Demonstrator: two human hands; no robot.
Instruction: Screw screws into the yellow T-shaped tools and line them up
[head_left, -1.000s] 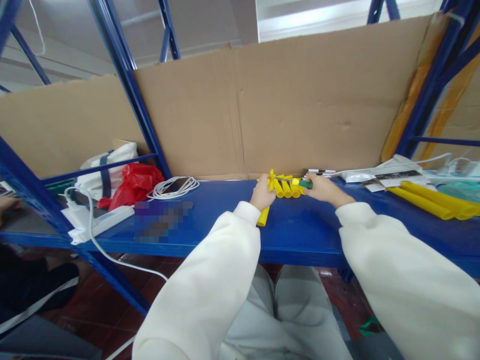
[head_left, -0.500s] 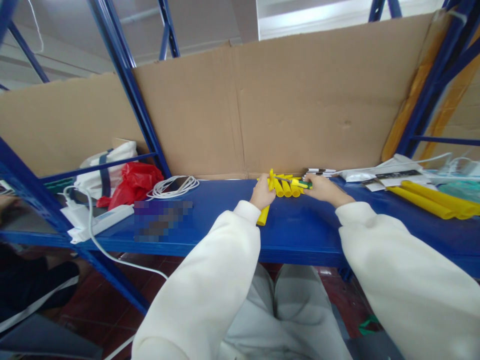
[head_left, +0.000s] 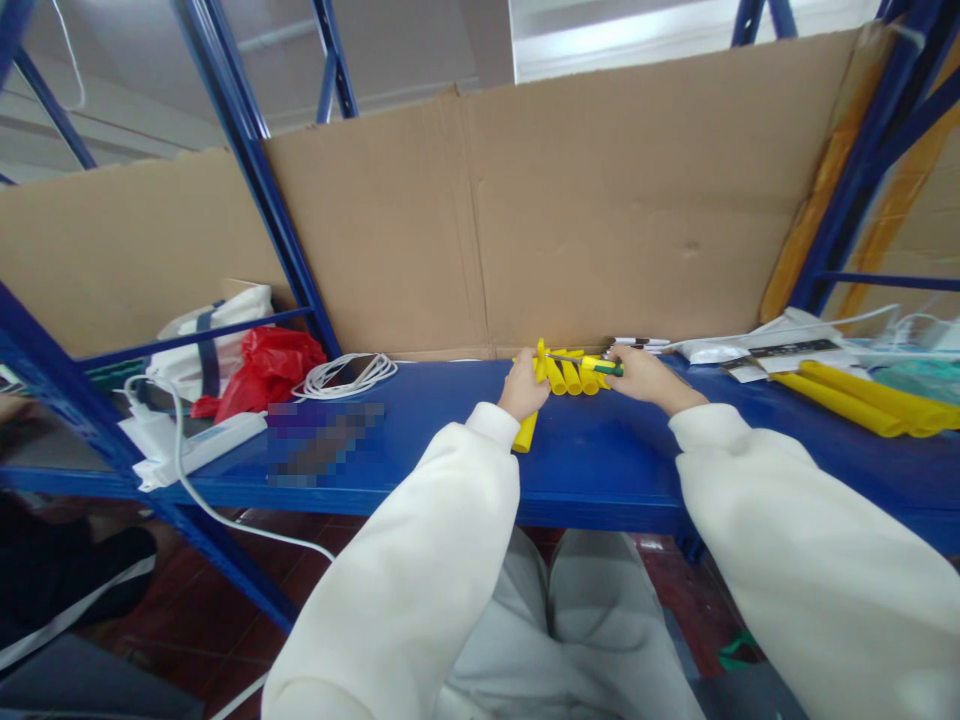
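Observation:
My left hand [head_left: 522, 385] is closed around a yellow plastic piece [head_left: 541, 358] that stands up above the fingers. In my right hand [head_left: 636, 374] is a screwdriver [head_left: 604, 367] with a yellow and green handle, its metal shaft pointing left at that piece. Whether the tip touches it is too small to tell. Below my left hand a yellow tube [head_left: 525, 434] sticks out toward the shelf's front edge. Several more yellow tubes [head_left: 572, 381] lie side by side between my hands, under the screwdriver.
More yellow tubes [head_left: 862, 400] lie on the blue shelf [head_left: 450, 440] at right, beside white packets [head_left: 795, 340]. At left are a coiled white cable [head_left: 352, 377], a red plastic bag [head_left: 277, 365] and a power strip [head_left: 225, 440]. A cardboard panel [head_left: 600, 200] closes the back.
The view has shifted very slightly. Both hands keep their places, with the screwdriver still level against the yellow piece.

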